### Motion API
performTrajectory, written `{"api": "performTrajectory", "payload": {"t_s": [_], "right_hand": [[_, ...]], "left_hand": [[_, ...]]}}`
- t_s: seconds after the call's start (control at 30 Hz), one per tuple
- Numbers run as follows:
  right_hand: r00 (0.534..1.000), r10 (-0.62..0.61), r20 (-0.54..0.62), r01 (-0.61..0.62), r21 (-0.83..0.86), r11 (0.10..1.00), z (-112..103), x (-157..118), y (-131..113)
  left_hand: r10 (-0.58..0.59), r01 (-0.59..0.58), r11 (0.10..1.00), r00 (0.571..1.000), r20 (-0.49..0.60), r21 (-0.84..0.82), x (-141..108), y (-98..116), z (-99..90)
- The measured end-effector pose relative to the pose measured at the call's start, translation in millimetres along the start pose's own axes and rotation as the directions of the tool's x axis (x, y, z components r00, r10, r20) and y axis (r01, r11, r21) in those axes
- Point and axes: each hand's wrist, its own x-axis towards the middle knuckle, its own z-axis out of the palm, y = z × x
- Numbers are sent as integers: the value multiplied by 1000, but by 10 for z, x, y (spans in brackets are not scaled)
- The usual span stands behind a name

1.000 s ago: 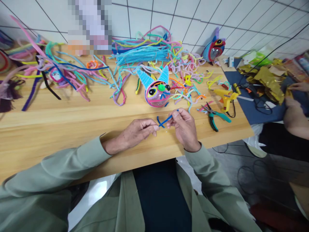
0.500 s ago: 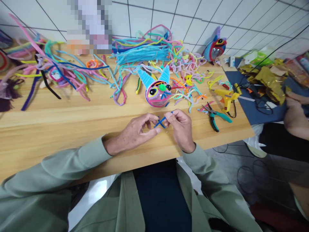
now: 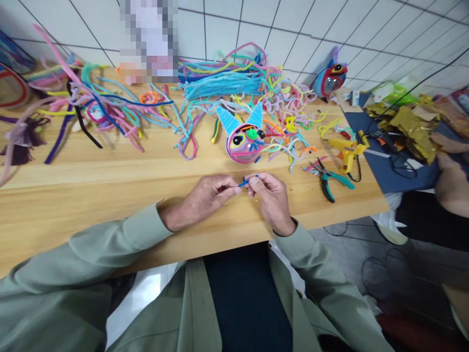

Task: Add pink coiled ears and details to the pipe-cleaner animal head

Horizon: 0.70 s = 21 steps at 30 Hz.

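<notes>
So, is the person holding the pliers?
No, the pliers lie on the table, while the left hand and right hand hold blue pipe cleaner.

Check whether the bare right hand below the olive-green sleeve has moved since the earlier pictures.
Yes. The right hand has shifted a little to the left, farther from the metal pliers with teal-and-black handles on the table.

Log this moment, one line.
left hand: pinching blue stem | right hand: pinching same stem | mask: on table, beyond hands
</notes>
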Motion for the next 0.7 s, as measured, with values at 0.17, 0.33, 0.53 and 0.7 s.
{"api": "performTrajectory", "payload": {"t_s": [0.17,0.33,0.53,0.7], "right_hand": [[1000,7,3,-7,47,999,17,8,-10],[995,4,105,-5,5,1000,-24,74,-45],[988,-39,147,60,-136,989,-68,148,-38],[993,-9,115,27,-157,987,-62,158,-5]], "left_hand": [[27,-27,1000,1000,-9,2,3,15,12],[114,-114,991,993,-1,68,14,-22,-16],[279,-253,896,960,-22,364,35,-180,-32],[393,-319,834,916,-79,451,38,-258,0]]}}
